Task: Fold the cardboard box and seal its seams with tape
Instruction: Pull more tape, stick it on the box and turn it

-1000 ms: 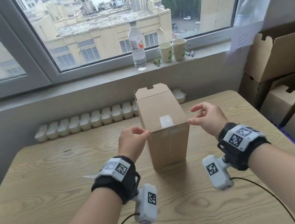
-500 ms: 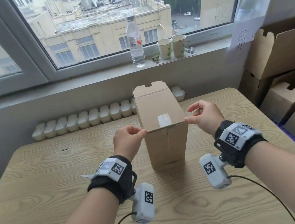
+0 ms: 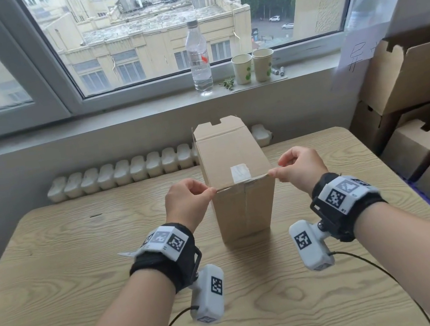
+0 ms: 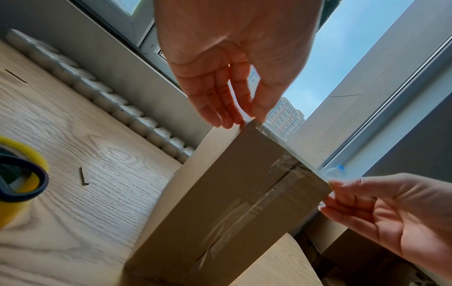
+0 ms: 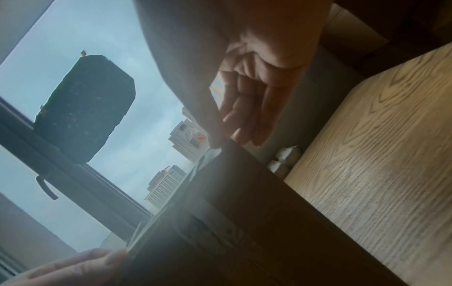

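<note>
A brown cardboard box lies lengthwise on the wooden table, with clear tape down the seam of its near face and a white label on top. Its far flap stands up. A strip of clear tape runs along the near top edge. My left hand pinches the strip's left end at the left corner. My right hand pinches the right end at the right corner. The left wrist view shows the box, the left hand and the right hand. The right wrist view is dim.
A yellowish tape roll lies on the table left of the box. A water bottle and two paper cups stand on the sill. White radiator-like segments line the far edge. Stacked cardboard boxes fill the right.
Both hands stay pinched at the box's two near top corners. Only the head view has shifted slightly.
</note>
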A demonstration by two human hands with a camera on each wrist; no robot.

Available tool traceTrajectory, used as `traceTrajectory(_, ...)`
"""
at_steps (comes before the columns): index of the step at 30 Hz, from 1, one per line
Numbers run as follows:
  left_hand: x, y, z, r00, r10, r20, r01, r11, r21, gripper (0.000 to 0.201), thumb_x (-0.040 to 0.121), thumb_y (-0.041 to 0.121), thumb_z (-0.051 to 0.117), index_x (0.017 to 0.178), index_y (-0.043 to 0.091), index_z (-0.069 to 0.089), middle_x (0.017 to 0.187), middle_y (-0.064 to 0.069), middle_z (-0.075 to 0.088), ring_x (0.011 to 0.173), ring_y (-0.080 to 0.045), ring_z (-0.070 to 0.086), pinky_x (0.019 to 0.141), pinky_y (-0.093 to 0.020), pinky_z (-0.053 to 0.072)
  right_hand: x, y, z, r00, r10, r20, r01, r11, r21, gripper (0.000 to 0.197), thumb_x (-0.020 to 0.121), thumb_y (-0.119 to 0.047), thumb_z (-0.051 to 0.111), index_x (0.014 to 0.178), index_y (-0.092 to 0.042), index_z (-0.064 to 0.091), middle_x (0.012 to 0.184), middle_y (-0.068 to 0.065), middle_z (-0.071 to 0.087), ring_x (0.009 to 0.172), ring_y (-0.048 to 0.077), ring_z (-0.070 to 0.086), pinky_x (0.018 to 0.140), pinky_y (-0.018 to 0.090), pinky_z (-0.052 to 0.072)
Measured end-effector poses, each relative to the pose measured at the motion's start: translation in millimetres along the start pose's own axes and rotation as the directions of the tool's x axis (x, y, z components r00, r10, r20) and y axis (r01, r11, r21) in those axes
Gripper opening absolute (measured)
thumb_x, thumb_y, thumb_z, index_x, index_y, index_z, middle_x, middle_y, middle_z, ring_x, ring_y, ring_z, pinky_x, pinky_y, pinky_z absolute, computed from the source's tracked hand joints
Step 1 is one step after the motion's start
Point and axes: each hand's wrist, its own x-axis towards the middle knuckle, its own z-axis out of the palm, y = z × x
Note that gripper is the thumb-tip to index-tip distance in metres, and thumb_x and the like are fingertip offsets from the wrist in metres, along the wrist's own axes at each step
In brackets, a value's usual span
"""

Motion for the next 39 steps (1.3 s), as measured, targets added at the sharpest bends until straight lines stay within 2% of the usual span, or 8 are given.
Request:
traceTrajectory(4,-2,4,0,0.999,0.030,-0.034,-0.028,0.999,0.047,0.013,0.078,0.028,0.074,0.080,0.022,0.062,0.078,0.008,0.067,0.078,-0.011,0.063,0.073,-0.026,0.049,4,1,-2,0.997,0.067,0.039,-0.068,0.997,0.020,0.030,0.069,-0.021,0.084,0.086,-0.014,0.060,0.091,0.003,0.063,0.092,0.023,0.064,0.088,0.045,0.054)
traceTrajectory(10,11,2,-7,0.992,-0.125,0.008,0.125,0.981,-0.146,0.037,0.070,0.013,0.073,0.097,0.022,0.050,0.088,0.004,0.068,0.090,-0.017,0.065,0.083,-0.043,0.057,-8,-6,6,0.978,0.067,0.198,-0.094,0.987,0.127,0.045,0.078,-0.005,0.072,0.122,0.000,0.059,0.107,0.011,0.065,0.099,0.022,0.064,0.091,0.038,0.054)
traceTrajectory(14,16,12,-1,0.985,-0.170,0.011,0.170,0.974,-0.149,0.053,0.066,0.033,0.070,0.111,0.018,0.047,0.095,0.003,0.059,0.092,-0.017,0.061,0.087,-0.044,0.055,-11,-12,20,0.986,0.045,0.163,-0.050,0.998,0.025,0.056,0.076,-0.038,0.072,0.121,-0.009,0.059,0.113,0.004,0.065,0.100,0.018,0.063,0.092,0.041,0.053)
traceTrajectory(18,16,16,15,0.985,-0.168,0.046,0.165,0.985,0.050,0.099,0.060,0.061,0.076,0.137,0.015,0.032,0.129,-0.005,0.053,0.118,-0.023,0.054,0.100,-0.041,0.046,-16,-20,31,0.994,0.057,0.096,-0.041,0.986,-0.161,0.077,0.070,-0.063,0.070,0.125,-0.013,0.050,0.118,0.002,0.060,0.107,0.022,0.059,0.090,0.037,0.049)
traceTrajectory(24,21,10,24,0.981,-0.192,0.016,0.192,0.981,0.010,0.081,0.059,0.055,0.079,0.124,0.020,0.046,0.124,-0.003,0.054,0.113,-0.022,0.056,0.098,-0.041,0.048,-12,-18,36,0.994,0.067,0.085,-0.056,0.991,-0.124,0.056,0.072,-0.048,0.077,0.110,-0.018,0.049,0.105,0.001,0.061,0.096,0.021,0.061,0.084,0.036,0.050)
traceTrajectory(30,26,0,14,0.976,-0.196,0.095,0.212,0.955,-0.207,0.052,0.073,0.032,0.080,0.116,0.021,0.052,0.094,0.006,0.058,0.095,-0.018,0.062,0.092,-0.044,0.053,-3,-4,29,0.992,0.037,0.123,-0.039,0.999,0.013,0.041,0.071,-0.044,0.079,0.095,-0.021,0.055,0.097,0.000,0.064,0.091,0.021,0.065,0.086,0.044,0.053)
traceTrajectory(36,27,-9,9,0.978,-0.158,0.138,0.192,0.937,-0.291,0.043,0.083,0.025,0.073,0.121,0.015,0.055,0.095,0.004,0.063,0.093,-0.015,0.064,0.092,-0.044,0.053,2,5,24,0.980,0.029,0.196,-0.068,0.979,0.192,0.024,0.079,-0.027,0.077,0.092,-0.015,0.061,0.097,0.011,0.070,0.091,0.026,0.069,0.085,0.046,0.056)
traceTrajectory(39,25,-11,6,0.966,-0.166,0.199,0.236,0.883,-0.405,0.042,0.088,0.016,0.067,0.128,0.007,0.055,0.106,-0.007,0.068,0.093,-0.018,0.066,0.090,-0.041,0.055,-1,3,23,0.976,0.044,0.212,-0.105,0.952,0.286,0.022,0.084,-0.017,0.070,0.102,-0.006,0.063,0.099,0.014,0.069,0.091,0.025,0.067,0.087,0.042,0.056)
